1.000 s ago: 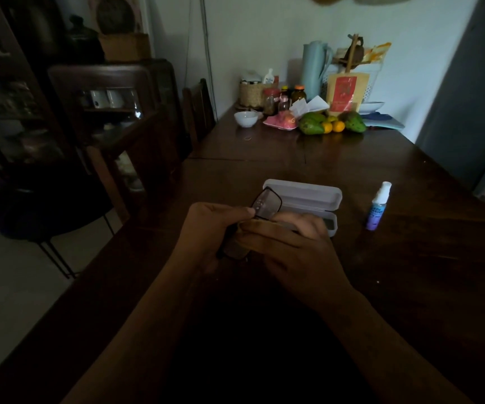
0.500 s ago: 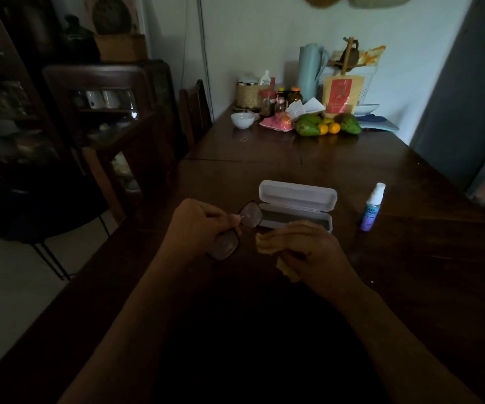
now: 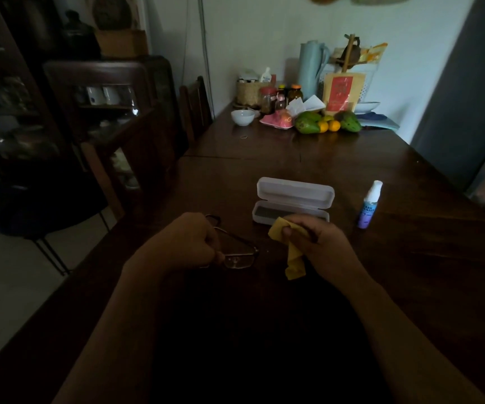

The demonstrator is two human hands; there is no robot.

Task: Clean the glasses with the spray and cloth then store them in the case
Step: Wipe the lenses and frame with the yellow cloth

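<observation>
The left hand (image 3: 190,243) pinches the glasses (image 3: 236,253) by the frame, lenses kept free just above the table (image 3: 410,272), while the right hand (image 3: 320,246) bunches the yellow cloth (image 3: 293,258), apart from them. Beyond, the case (image 3: 293,202) lies open, seemingly ready for them, the spray (image 3: 369,205) upright to its right within reach.

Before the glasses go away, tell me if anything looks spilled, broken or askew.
Nothing stands out. The left hand holds the glasses, the right hand grips the yellow cloth, the case lies open, and the spray bottle stands upright.
</observation>
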